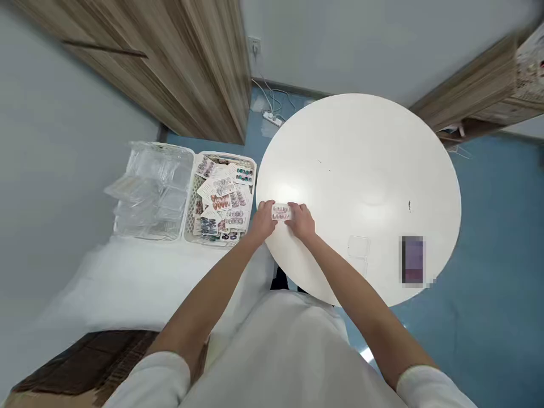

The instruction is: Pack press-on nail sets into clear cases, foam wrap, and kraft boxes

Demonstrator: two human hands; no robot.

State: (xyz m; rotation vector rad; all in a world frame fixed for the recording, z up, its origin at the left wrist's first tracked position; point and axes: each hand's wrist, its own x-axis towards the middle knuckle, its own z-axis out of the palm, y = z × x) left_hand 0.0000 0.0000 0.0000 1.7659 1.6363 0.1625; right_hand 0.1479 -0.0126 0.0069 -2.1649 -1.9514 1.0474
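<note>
A small white card of pink press-on nails [281, 212] is at the left part of the round white table [361, 147]. My left hand [264, 220] grips its left edge, and my right hand [301, 221] has its fingers closed on the right edge. Just left of the table, a white basket [187, 226] is full of similar nail cards [225, 198] in silver, orange, purple and green, piled over each other. A clear plastic case [359, 247] lies opened out on the table to the right of my right hand.
Another white basket [172, 235] at the far left holds stacked clear plastic cases [157, 187]. A blurred purple rectangular thing [413, 259] lies near the table's right edge. Behind are a wooden cabinet [204, 68] and a power strip [272, 118] with cables on the blue floor.
</note>
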